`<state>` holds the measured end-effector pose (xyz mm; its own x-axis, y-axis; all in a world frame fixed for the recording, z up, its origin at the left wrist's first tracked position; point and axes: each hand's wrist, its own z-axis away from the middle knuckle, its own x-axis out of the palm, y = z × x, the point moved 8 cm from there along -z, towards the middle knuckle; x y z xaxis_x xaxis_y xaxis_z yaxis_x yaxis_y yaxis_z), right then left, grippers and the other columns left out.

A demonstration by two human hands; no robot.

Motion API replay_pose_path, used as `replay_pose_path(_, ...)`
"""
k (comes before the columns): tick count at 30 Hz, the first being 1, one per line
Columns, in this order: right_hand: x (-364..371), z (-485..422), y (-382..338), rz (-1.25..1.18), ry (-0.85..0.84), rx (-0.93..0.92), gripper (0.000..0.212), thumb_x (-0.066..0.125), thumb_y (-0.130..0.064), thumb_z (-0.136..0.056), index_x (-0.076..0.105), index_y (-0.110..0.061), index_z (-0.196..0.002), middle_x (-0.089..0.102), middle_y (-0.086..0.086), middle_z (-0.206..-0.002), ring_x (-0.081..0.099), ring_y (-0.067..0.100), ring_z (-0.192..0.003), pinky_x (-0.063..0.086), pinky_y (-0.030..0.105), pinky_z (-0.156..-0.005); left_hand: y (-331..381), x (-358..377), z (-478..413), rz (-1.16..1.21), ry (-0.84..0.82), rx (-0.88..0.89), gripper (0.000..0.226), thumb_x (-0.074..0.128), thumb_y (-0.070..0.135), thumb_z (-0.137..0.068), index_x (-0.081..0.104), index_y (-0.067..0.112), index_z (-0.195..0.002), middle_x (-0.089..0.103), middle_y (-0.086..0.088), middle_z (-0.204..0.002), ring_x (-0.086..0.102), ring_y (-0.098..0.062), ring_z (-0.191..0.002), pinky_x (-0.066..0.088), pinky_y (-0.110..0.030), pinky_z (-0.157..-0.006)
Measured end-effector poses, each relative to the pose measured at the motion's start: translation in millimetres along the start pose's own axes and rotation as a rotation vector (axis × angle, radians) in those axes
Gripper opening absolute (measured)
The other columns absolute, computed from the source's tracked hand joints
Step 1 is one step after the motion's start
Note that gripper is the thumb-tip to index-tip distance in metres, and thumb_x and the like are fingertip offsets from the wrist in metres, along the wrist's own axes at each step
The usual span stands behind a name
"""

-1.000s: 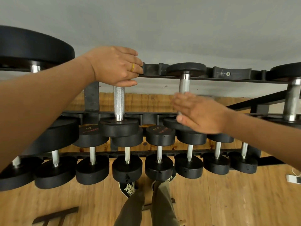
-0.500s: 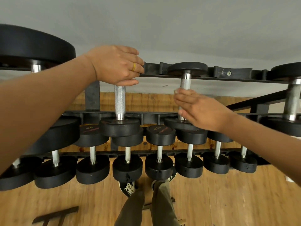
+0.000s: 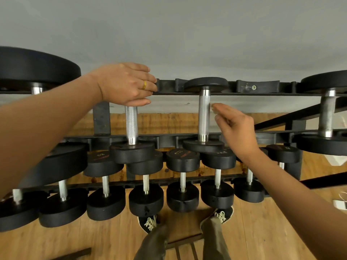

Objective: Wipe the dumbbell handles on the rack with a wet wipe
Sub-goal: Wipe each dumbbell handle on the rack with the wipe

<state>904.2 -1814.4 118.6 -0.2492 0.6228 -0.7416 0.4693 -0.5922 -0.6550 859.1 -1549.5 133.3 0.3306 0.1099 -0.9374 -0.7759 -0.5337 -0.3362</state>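
Now the left hand (image 3: 124,85) grips one dumbbell handle (image 3: 131,124), and the blurry right hand (image 3: 234,126) seems empty, fingers loose, beside the next handle (image 3: 204,115).

This is the free-weights corner of a gym. A long black steel rack (image 3: 246,86) with moulded saddles carries two tiers of black rubber-headed dumbbells (image 3: 183,197), lined up side by side in graded sizes, with the bulkiest on the upper tier. Their knurled chrome handles (image 3: 204,117) span the gap between the rack's rails. Faded painted weight numbers (image 3: 99,155), one reading 20, mark some heads of the lower row. Underfoot is a varnished wooden plank floor (image 3: 262,231), and behind the rack rises a plain grey wall (image 3: 187,34). The person stands close in dark lace-up trainers (image 3: 150,223).
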Motion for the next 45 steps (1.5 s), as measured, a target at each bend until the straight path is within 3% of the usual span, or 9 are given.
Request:
replay_pose_path(10,-60,21,64,-0.307,0.14,0.19,0.033,0.062,-0.012,-0.098,0.064,-0.016,-0.13,0.069,-0.004,-0.111,0.062,0.003,-0.103,0.053,0.034,-0.1,34,-11,-51,0.109,-0.079,-0.341,0.04,0.043,0.034,-0.107,0.075,0.012,-0.101,0.074,-0.007,-0.1,0.07,-0.029,-0.099,0.04,-0.049,-0.104)
replay_pose_path(13,-95,26,87,-0.346,0.165,0.18,0.035,0.062,-0.012,-0.098,0.061,-0.025,-0.13,0.067,-0.007,-0.122,0.062,0.002,-0.114,0.05,0.028,-0.103,70,-21,-112,0.18,-0.051,-0.324,0.034,0.045,0.029,-0.106,0.076,0.014,-0.102,0.075,-0.005,-0.103,0.07,-0.027,-0.096,0.046,-0.044,-0.088)
replay_pose_path(17,-145,33,131,-0.372,0.183,0.208,0.035,0.063,-0.013,-0.098,0.062,-0.021,-0.131,0.064,-0.014,-0.121,0.061,-0.002,-0.114,0.049,0.019,-0.1,90,-26,-203,0.204,-0.008,-0.339,0.032,0.047,0.027,-0.105,0.075,0.011,-0.109,0.074,-0.005,-0.107,0.069,-0.026,-0.097,0.048,-0.041,-0.082)
replay_pose_path(22,-199,36,184,-0.355,0.153,0.193,0.032,0.062,-0.014,-0.098,0.065,-0.018,-0.13,0.066,-0.009,-0.125,0.061,0.0,-0.116,0.049,0.02,-0.101,89,-2,-304,0.194,-0.11,-0.339,0.034,0.049,0.027,-0.102,0.069,0.009,-0.125,0.07,-0.009,-0.122,0.066,-0.027,-0.112,0.049,-0.042,-0.093)
replay_pose_path(26,-243,36,233,-0.397,0.221,0.273,0.03,0.063,-0.016,-0.097,0.064,-0.028,-0.125,0.069,-0.012,-0.111,0.066,0.002,-0.103,0.051,0.013,-0.09,68,26,-357,0.192,-0.192,-0.394,0.049,0.061,0.025,-0.096,0.058,0.003,-0.14,0.06,-0.017,-0.14,0.059,-0.034,-0.129,0.051,-0.048,-0.104)
replay_pose_path(30,-270,35,282,-0.461,0.327,0.383,0.027,0.065,-0.017,-0.097,0.069,-0.021,-0.123,0.07,-0.019,-0.096,0.067,-0.002,-0.084,0.051,0.008,-0.074,56,59,-386,0.199,-0.251,-0.331,0.064,0.055,0.027,-0.1,0.037,-0.001,-0.155,0.033,-0.02,-0.163,0.038,-0.034,-0.148,0.031,-0.045,-0.121)
replay_pose_path(36,-262,27,328,-0.549,0.355,0.501,0.029,0.068,-0.022,-0.096,0.07,-0.017,-0.124,0.073,-0.009,-0.11,0.068,0.0,-0.099,0.055,0.023,-0.093,37,99,-399,0.221,-0.354,-0.298,0.074,0.044,0.037,-0.104,0.012,0.005,-0.162,0.013,-0.016,-0.17,0.012,-0.029,-0.157,0.012,-0.046,-0.126)
replay_pose_path(41,-258,19,332,-0.553,0.348,0.537,0.028,0.067,-0.02,-0.096,0.07,-0.02,-0.123,0.073,-0.009,-0.112,0.067,0.003,-0.104,0.055,0.034,-0.098,33,112,-407,0.276,-0.307,-0.284,0.062,0.03,0.038,-0.108,0.025,0.002,-0.159,0.028,-0.018,-0.165,0.017,-0.031,-0.156,0.019,-0.051,-0.126)
replay_pose_path(45,-258,13,327,-0.534,0.35,0.532,0.028,0.066,-0.021,-0.095,0.07,-0.023,-0.122,0.072,-0.013,-0.109,0.067,-0.003,-0.099,0.056,0.03,-0.093,32,114,-405,0.271,-0.168,-0.249,0.054,0.032,0.027,-0.11,0.032,-0.001,-0.156,0.035,-0.02,-0.162,0.024,-0.034,-0.154,0.024,-0.05,-0.125)
